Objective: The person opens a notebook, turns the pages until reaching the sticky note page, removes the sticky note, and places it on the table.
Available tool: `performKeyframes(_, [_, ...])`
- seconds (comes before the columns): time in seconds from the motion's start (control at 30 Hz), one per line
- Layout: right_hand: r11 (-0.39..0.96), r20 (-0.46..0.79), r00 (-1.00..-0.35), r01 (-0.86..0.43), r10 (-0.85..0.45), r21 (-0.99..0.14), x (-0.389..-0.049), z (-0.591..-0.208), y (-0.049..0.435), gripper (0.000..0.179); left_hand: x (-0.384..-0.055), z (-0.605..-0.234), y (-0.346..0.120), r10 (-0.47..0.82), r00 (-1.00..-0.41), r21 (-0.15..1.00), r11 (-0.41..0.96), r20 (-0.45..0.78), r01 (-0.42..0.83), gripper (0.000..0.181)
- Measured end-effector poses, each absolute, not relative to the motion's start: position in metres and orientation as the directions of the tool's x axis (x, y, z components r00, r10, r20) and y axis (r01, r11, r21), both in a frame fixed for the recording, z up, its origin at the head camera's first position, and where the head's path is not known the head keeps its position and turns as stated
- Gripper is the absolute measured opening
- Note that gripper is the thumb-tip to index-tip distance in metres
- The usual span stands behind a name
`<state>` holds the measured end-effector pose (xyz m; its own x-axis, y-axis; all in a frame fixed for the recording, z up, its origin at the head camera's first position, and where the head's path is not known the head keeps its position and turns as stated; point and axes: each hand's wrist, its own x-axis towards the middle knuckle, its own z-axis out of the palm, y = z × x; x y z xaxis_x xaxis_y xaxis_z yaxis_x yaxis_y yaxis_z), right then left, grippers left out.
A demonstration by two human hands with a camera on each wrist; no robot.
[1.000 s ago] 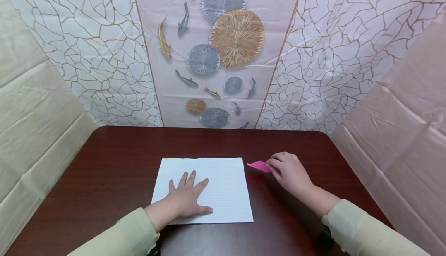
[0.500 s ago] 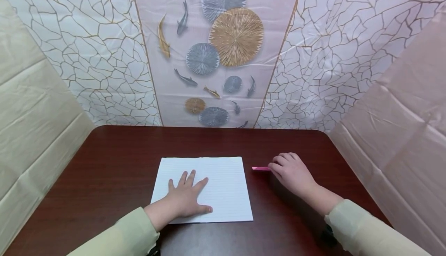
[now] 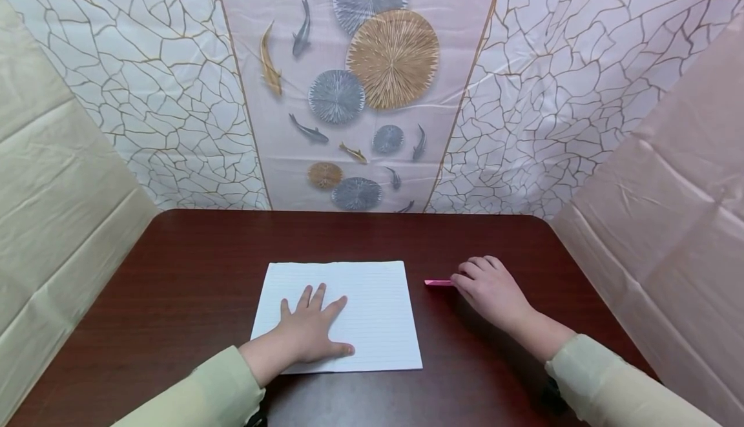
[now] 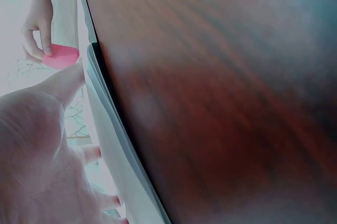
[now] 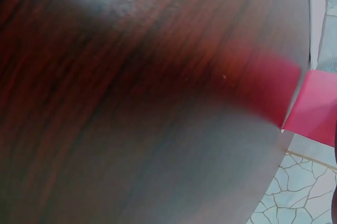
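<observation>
An open lined notebook (image 3: 380, 320) lies on the dark wooden table. My left hand (image 3: 308, 331) rests on its left and middle part, palm down with fingers spread. To the right of the notebook, my right hand (image 3: 494, 292) pinches a pink sticky note (image 3: 438, 282) between thumb and fingers. From the head it shows nearly edge-on, as a thin strip pointing left. The right wrist view shows the note's flat pink face (image 5: 311, 109) close over the table, with a pink reflection beside it. The notebook's stacked pages (image 4: 124, 155) show side-on in the left wrist view.
The brown table (image 3: 192, 272) has rounded far corners. Behind it hangs a patterned cloth (image 3: 360, 149) with fish and round leaf shapes. Plain pale cloth walls (image 3: 657, 220) stand on both sides. A dark band shows under each sleeve cuff.
The pink sticky note has tilted from a visible curved face to a thin edge-on strip. My right hand has shifted slightly right and down with it. The left hand stays still on the notebook.
</observation>
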<state>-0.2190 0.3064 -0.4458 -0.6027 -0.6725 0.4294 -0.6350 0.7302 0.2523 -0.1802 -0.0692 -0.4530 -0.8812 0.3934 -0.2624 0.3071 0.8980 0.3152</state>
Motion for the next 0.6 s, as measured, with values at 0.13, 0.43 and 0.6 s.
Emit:
performKeyframes(0.13, [0.709,0.422,-0.583,-0.654,-0.694,0.263,-0.216,-0.449,0.306,0.01,-0.18,-0.454,-0.069,0.395,-0.881,0.318,0.897,-0.261,0.307,0.092])
performKeyframes(0.43, [0.684,0.392,-0.57,-0.669,-0.723,0.289,-0.211,-0.457,0.304,0.005,-0.18,-0.457,-0.07,0.39,-0.886,0.312,0.899,-0.253,0.306,0.092])
performKeyframes(0.6, [0.69,0.35,-0.599,-0.667,-0.72,0.279,-0.208,-0.461,0.302,0.006,-0.18,-0.456,-0.069,0.39,-0.886,0.315,0.898,-0.25,0.307,0.092])
